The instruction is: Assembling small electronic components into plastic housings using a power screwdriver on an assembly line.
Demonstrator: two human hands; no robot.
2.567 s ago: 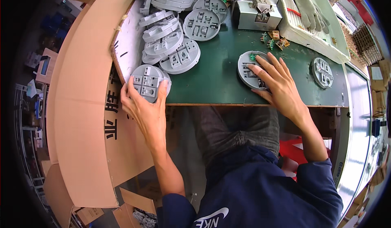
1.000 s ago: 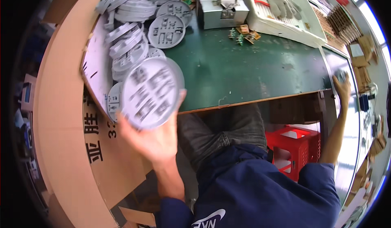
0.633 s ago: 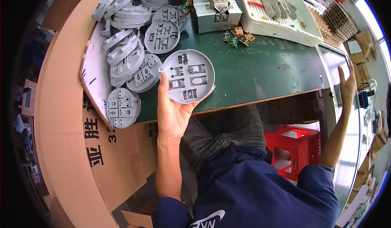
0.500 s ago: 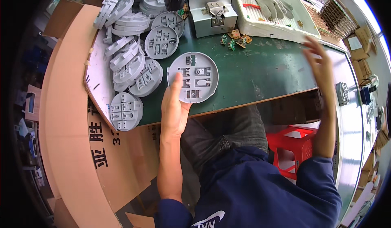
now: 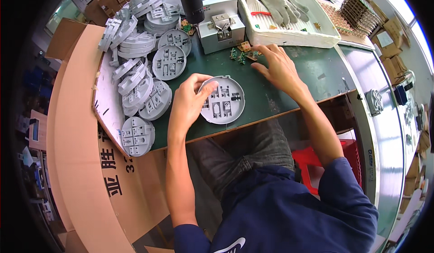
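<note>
Nearest, a red stool (image 5: 305, 165) stands under the table (image 5: 318, 74). At the table's front edge, the left hand (image 5: 190, 100) grips a grey disc (image 5: 224, 100), thumb over the rim and fingers curled behind its left side. The disc is a shallow round dish, hollow face up, with small slots and metal-looking bits set inside, and a dark piece sits near its right wall; whether its underside touches the table I cannot tell. To the left, another disc (image 5: 138, 136) lies at the corner, beside a tall cardboard wall (image 5: 74, 122). On the right, beyond the table's end, a smaller round piece (image 5: 374, 102) lies on a long shiny surface (image 5: 389, 162).

Farther in, the right hand (image 5: 278, 70) is loosely spread, thumb well apart from the forefinger, its fingertips at a few small circuit boards (image 5: 242, 56), green and tan; contact is unclear. Left of these, a heap of discs (image 5: 135, 83) leans and overlaps.

Behind the boards stand a grey metal box (image 5: 221, 31) with a clasp-like fitting and a white tray (image 5: 296, 39). The tray holds pale gloves (image 5: 282, 9), with red trim, and a few small scraps.
</note>
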